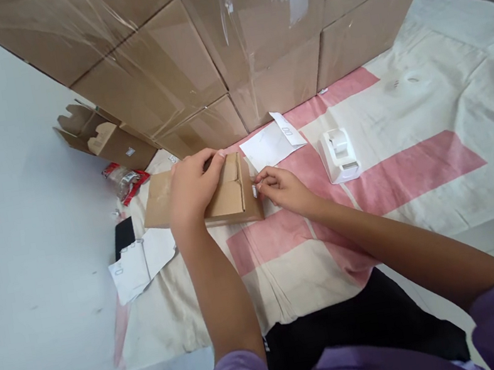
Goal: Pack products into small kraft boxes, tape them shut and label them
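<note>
A small closed cardboard box [225, 200] lies on the cloth in front of me. My left hand [194, 185] grips it from above, with the thumb along the top and the fingers bent over the far edge, partly hidden. On the box's right end is a small white label [254, 190]. My right hand [283, 190] is at that end, its thumb and fingers pinched together right beside the label. Whatever the pinch holds is too small to make out.
Stacked, film-wrapped cartons [266, 22] wall off the back. A white tape dispenser [338, 156] stands right of a folded paper sheet [271, 142]. At left are label sheets [141, 264], a black flat object [123, 237], a red-clear plastic packet [128, 182] and an open carton [123, 146].
</note>
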{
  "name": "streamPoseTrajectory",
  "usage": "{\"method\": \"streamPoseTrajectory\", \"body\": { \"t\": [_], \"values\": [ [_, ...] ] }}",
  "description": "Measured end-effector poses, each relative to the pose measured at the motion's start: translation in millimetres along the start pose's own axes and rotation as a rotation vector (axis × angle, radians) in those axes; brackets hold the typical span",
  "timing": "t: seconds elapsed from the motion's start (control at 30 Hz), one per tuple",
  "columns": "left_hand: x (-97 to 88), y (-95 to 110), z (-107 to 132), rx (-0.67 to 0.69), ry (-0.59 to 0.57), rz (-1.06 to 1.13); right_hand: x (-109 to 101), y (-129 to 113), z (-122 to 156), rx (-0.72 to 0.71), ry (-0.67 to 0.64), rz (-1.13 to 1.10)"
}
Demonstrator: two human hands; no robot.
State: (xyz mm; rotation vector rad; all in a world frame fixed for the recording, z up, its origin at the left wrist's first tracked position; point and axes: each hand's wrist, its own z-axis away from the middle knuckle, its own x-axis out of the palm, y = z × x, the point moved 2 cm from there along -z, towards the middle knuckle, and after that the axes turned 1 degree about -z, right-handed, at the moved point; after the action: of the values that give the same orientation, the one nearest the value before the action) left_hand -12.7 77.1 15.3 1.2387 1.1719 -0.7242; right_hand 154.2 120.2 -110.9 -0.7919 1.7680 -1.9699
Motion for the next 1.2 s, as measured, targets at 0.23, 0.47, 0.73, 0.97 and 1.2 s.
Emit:
{"method": "streamPoseTrajectory", "body": {
  "t": [0.23, 0.47, 0.73, 0.97, 1.2],
  "values": [
    [-0.2, 0, -1, 0.015, 0.011, 0.003, -1, 1, -3, -0.018, -0.011, -0.027],
    [-0.6, 0, 0, 0.014, 0.023, 0.009, -4, 1, -6, 0.0, -0.01, -0.028],
    [0.4, -1, -1, 0.008, 0.012, 0.014, -4, 9, -9, -0.018, -0.004, 0.018],
    [-0.5, -1, -1, 0.019, 0.014, 0.004, -1, 9, -9, -0.021, 0.029, 0.054],
    [-0.5, 0, 0, 0.019, 0.021, 0.012, -7, 10, -6, -0.155, 0.013, 0.136]
  ]
}}
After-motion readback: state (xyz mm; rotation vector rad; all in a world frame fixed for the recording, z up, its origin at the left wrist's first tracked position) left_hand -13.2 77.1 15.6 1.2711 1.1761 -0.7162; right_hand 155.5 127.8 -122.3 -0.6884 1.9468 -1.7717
